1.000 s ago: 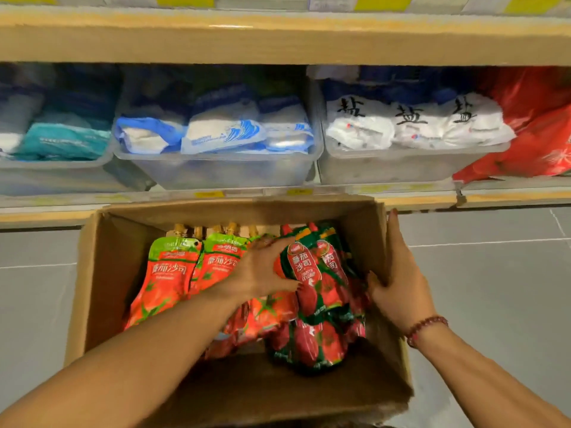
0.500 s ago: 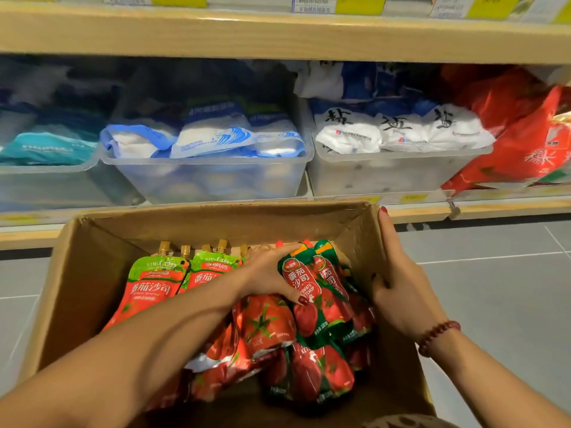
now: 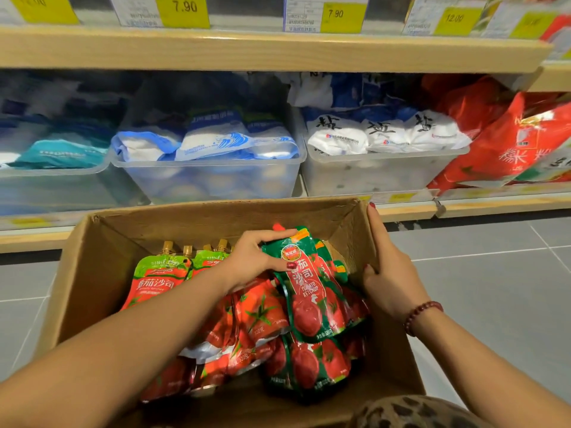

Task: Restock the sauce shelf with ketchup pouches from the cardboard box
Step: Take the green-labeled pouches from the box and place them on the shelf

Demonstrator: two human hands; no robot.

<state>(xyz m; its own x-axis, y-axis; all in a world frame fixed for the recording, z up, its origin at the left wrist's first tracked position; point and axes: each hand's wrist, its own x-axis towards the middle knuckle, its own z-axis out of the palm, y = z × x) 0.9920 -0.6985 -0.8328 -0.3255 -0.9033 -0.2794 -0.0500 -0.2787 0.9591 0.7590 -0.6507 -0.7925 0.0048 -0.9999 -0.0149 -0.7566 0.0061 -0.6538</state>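
An open cardboard box (image 3: 92,267) sits on the floor below me, filled with ketchup pouches. My left hand (image 3: 256,257) grips the top of a dark green and red ketchup pouch (image 3: 312,295), lifted slightly above the pile. More green-red pouches (image 3: 309,362) lie under it. Orange-red pouches with light green tops and gold caps (image 3: 154,282) stand at the box's left. My right hand (image 3: 386,270) holds the box's right wall, thumb inside and fingers stretched along the outside.
Behind the box a low shelf holds clear plastic bins (image 3: 210,177) of blue-white and white salt bags (image 3: 383,134). Red bags (image 3: 519,146) lean at the right. A wooden shelf edge (image 3: 278,50) with yellow price tags (image 3: 183,10) runs above. Grey floor tiles (image 3: 494,288) lie to the right.
My left hand has drawn the green-red pouch up and out of the pile. The view has tilted upward, bringing the price tags into sight. My right hand stays on the box wall.
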